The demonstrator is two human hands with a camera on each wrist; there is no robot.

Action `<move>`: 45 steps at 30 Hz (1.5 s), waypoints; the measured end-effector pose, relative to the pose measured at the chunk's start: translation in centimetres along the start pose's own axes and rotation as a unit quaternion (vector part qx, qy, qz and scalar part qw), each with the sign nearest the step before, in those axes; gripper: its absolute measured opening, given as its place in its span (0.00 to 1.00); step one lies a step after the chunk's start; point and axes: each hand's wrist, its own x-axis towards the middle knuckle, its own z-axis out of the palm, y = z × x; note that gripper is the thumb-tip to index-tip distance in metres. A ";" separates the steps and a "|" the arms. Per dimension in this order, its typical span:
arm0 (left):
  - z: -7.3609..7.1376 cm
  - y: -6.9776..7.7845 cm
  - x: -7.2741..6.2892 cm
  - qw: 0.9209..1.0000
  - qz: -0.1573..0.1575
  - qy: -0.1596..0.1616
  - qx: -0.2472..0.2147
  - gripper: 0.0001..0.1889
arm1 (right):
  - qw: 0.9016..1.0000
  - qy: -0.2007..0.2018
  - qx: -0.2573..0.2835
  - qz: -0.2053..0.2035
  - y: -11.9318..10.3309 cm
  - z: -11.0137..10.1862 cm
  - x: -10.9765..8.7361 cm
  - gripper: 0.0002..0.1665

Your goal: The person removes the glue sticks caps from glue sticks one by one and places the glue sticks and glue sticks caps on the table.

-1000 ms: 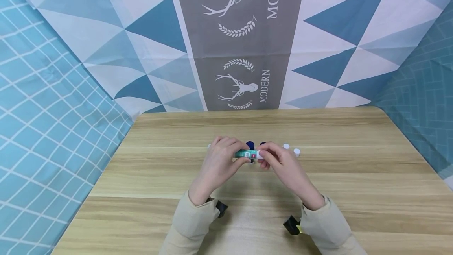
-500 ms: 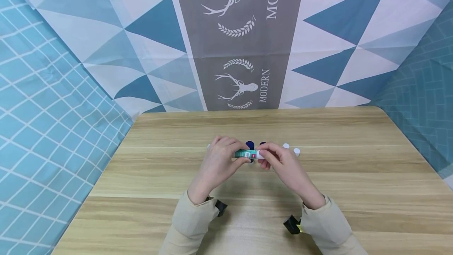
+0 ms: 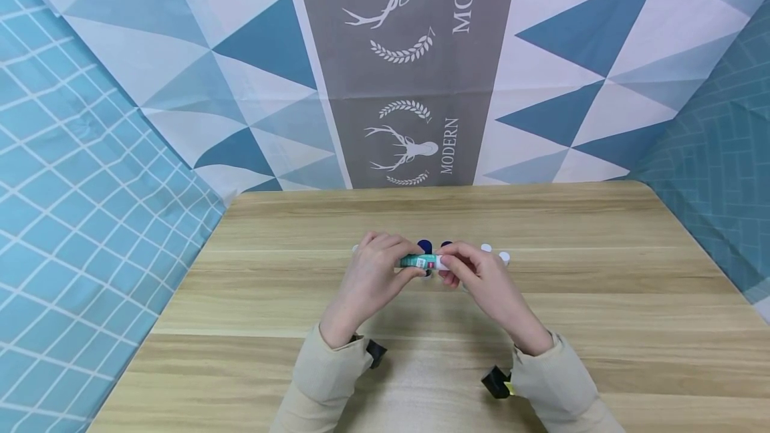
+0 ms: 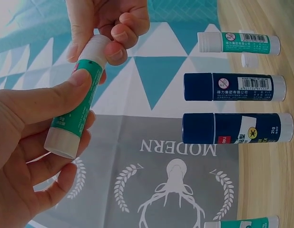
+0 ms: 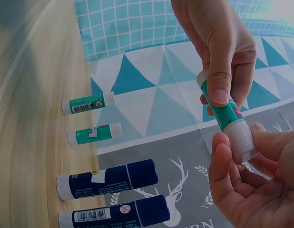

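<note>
A green glue stick (image 3: 420, 261) with a white cap (image 4: 95, 48) is held level above the table between both hands. My left hand (image 3: 375, 272) grips its green body, the thumb lying along the label in the left wrist view. On the capped end, the fingers and thumb of my right hand (image 3: 481, 276) pinch the white cap. In the right wrist view the cap sits against the green body. Beyond the hands stand two navy glue sticks (image 4: 249, 88), partly covered by the hands in the head view.
More green glue sticks (image 5: 85, 104) with white caps stand upright on the wooden table (image 3: 289, 299), to the left and right of the navy ones. A small white piece (image 4: 249, 60) shows behind one on the right. A patterned cloth (image 3: 415, 85) hangs behind the table.
</note>
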 end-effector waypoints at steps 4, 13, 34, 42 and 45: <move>0.0 0.0 0.0 1.000 -0.004 -0.002 -0.006 0.12 | 1.000 0.002 0.001 -0.001 -0.1 0.0 -0.1 0.13; 0.0 0.0 0.0 1.000 -0.018 -0.014 -0.019 0.12 | 1.000 0.007 -0.003 0.003 -0.2 0.1 0.0 0.12; 0.0 -0.2 0.0 0.998 -0.035 -0.045 -0.038 0.12 | 1.000 0.004 -0.014 -0.006 -0.1 -0.1 0.0 0.12; -0.1 -0.2 0.0 0.996 -0.045 -0.061 -0.050 0.12 | 0.999 0.009 -0.035 -0.021 0.2 -0.1 0.0 0.11; -0.1 -0.3 0.0 0.995 -0.049 -0.064 -0.051 0.12 | 0.999 0.008 -0.033 -0.025 0.3 -0.1 0.0 0.11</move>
